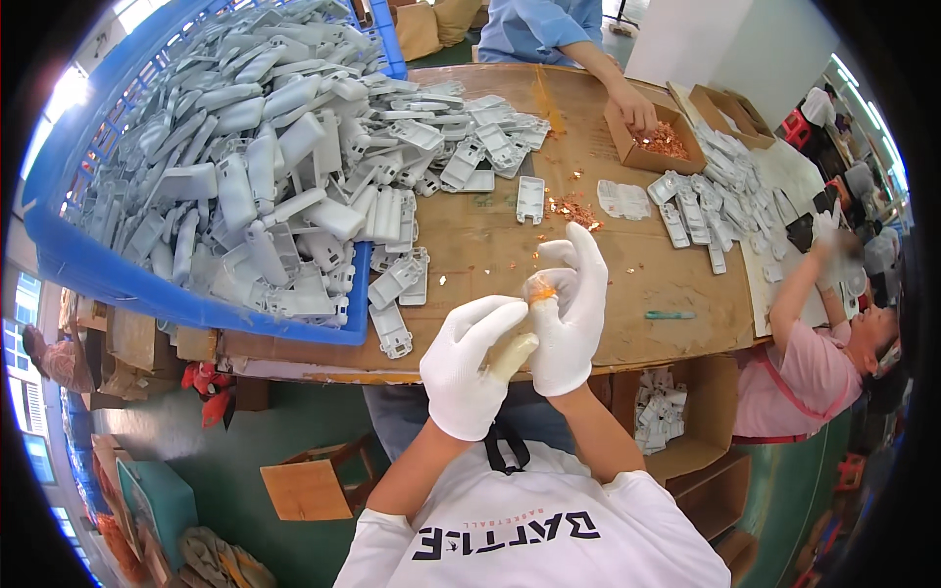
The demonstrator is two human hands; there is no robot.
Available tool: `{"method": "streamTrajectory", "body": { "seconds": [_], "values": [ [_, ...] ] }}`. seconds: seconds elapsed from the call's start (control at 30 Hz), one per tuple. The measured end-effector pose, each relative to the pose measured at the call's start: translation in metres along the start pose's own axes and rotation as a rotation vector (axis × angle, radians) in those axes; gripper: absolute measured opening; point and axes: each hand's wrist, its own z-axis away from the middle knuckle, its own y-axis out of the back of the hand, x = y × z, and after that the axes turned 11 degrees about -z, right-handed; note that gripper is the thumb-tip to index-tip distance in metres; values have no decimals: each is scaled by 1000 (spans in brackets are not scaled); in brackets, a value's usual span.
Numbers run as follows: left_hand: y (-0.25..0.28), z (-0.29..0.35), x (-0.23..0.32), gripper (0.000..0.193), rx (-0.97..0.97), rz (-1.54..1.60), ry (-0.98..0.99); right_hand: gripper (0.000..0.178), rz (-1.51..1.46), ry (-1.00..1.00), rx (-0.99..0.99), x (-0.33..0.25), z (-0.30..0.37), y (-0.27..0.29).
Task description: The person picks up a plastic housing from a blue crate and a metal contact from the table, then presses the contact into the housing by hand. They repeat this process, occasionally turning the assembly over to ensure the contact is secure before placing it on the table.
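Both of my hands wear white gloves and are raised close together above the table's near edge. My left hand [469, 367] has its fingers stretched toward the right thumb, at or near touching it. Its own thumb, in a pale yellowish cover [514, 357], stands apart from the fingers. My right hand [571, 323] is open, fingers pointing up and away. Around its thumb sits an orange band [542, 293]. I see no part in either hand. Beyond them, a single grey plastic casing [530, 200] lies beside small loose copper-coloured pieces [576, 214].
A blue crate [196, 306] heaped with grey casings [284, 127] fills the left, spilling onto the brown table [470, 260]. Across it, a person's hand [633, 106] reaches into a cardboard box [630, 152] of copper pieces. More casings [691, 218] and a green pen-like tool [670, 315] lie right.
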Motion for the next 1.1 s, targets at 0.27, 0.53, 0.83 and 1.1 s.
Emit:
{"method": "streamTrajectory", "body": {
  "seconds": [0.27, 0.53, 0.83, 1.1],
  "values": [
    [17, -13, 0, 35, -124, -47, -173, 51, 95, 146, -76, -3, 11, 6],
    [26, -22, -9, 37, -359, 153, -150, 56, 114, 371, -90, -8, 15, 9],
    [26, -24, -12, 32, -269, -18, -301, 59, 186, 356, -214, -12, 14, 9],
    [16, -12, -10, 24, -28, 12, -242, 32, 440, 399, 28, -16, 10, 2]
  ]
}}
